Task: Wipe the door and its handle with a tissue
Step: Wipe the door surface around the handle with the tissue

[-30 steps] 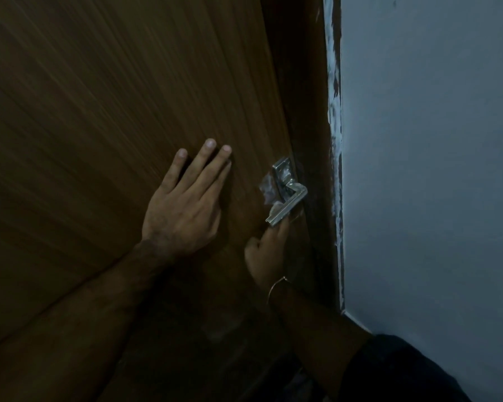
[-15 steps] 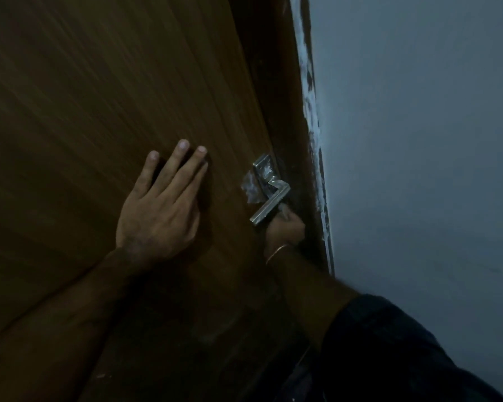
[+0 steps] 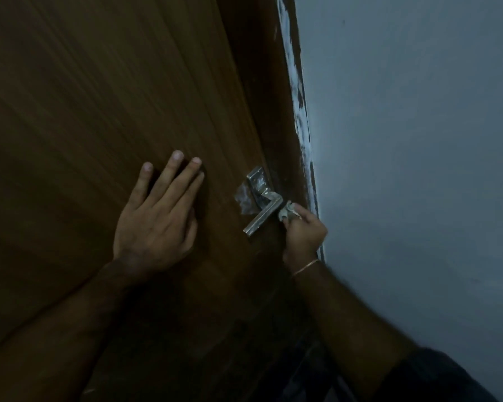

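A dark brown wooden door (image 3: 99, 111) fills the left of the view in dim light. A silver lever handle (image 3: 263, 208) on a square plate sits near the door's right edge, with a scrap of clear film beside the plate. My left hand (image 3: 157, 224) lies flat on the door, fingers spread, left of the handle. My right hand (image 3: 302, 233) is closed on a crumpled whitish tissue (image 3: 286, 213), which touches the right side of the lever near its bend. A thin bangle circles the right wrist.
A dark door frame (image 3: 276, 111) with white paint smears runs along the door's right edge. A pale blue-grey wall (image 3: 418, 140) fills the right side. My dark sleeve (image 3: 436, 378) shows at the bottom right.
My right hand has come up from under the lever's tip to the right side of the lever, and the tissue now shows. The left hand stays flat on the door.
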The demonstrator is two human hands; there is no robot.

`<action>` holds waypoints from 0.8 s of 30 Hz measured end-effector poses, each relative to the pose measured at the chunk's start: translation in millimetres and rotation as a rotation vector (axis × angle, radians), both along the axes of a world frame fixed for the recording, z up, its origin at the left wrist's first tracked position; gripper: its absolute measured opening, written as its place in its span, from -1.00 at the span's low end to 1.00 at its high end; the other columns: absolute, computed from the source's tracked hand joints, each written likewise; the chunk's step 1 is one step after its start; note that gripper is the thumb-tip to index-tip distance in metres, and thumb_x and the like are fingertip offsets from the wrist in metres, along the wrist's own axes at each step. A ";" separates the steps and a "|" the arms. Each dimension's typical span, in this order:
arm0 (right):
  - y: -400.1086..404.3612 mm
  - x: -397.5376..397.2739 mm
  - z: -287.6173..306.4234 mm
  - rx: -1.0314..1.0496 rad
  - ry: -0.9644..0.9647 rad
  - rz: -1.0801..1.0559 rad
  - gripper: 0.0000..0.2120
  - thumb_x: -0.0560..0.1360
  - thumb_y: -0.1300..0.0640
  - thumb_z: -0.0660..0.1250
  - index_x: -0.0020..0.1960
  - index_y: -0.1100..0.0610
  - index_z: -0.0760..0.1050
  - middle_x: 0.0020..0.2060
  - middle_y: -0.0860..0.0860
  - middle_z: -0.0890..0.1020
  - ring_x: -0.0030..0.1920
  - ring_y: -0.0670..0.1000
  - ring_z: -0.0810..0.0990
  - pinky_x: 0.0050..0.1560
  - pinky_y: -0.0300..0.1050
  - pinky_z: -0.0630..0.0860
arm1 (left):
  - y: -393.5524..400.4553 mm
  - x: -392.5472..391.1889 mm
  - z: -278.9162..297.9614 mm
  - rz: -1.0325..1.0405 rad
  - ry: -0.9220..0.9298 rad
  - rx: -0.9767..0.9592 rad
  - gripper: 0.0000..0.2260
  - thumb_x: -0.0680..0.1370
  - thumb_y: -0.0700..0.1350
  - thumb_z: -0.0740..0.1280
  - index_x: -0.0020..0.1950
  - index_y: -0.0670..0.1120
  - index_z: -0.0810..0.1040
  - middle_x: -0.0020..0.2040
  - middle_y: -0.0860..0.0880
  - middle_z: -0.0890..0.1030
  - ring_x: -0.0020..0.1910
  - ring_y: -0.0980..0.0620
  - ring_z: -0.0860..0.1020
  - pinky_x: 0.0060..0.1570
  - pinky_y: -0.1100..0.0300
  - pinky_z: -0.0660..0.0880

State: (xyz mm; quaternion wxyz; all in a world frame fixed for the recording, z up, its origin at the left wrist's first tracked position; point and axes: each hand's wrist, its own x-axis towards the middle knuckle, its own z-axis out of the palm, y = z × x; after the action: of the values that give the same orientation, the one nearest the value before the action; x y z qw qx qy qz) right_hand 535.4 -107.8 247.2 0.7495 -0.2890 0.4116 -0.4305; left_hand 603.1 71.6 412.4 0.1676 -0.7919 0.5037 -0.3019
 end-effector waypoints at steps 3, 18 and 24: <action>-8.0 -28.4 26.3 -0.728 0.234 -0.002 -0.71 0.51 0.42 0.28 0.13 0.21 0.65 0.05 -0.02 0.67 0.10 -0.07 0.63 0.23 -0.19 0.54 | -0.7 -1.3 -3.1 -0.038 0.069 -0.030 -0.46 0.54 -0.02 0.16 0.50 -0.17 0.36 0.58 -0.11 0.25 0.60 -0.10 0.05 0.54 -0.16 -0.05; 3.3 -26.8 45.9 -1.379 0.693 0.521 -0.76 0.51 0.33 0.33 0.14 0.18 0.61 0.17 0.05 0.56 0.21 0.01 0.49 0.28 -0.17 0.38 | 6.8 -4.0 -8.6 -0.085 0.198 -0.058 -0.46 0.51 -0.09 0.31 0.50 -0.12 0.36 0.56 -0.07 0.28 0.60 -0.06 0.03 0.54 -0.11 -0.04; -13.8 -28.5 46.7 -1.169 0.636 0.406 -0.81 0.48 0.33 0.37 0.08 0.20 0.62 0.11 0.09 0.61 0.14 0.05 0.58 0.26 -0.07 0.51 | -11.8 -25.3 -46.1 -0.095 0.522 -0.056 -0.55 0.55 -0.17 0.32 0.46 -0.05 0.42 0.45 -0.03 0.44 0.44 0.00 0.36 0.40 0.11 0.26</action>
State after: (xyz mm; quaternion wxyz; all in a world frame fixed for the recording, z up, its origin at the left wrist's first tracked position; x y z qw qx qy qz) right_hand 507.0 -121.6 293.9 0.3794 -0.8286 0.2496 -0.3274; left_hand 577.8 59.8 366.3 -0.0045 -0.8229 0.5577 -0.1088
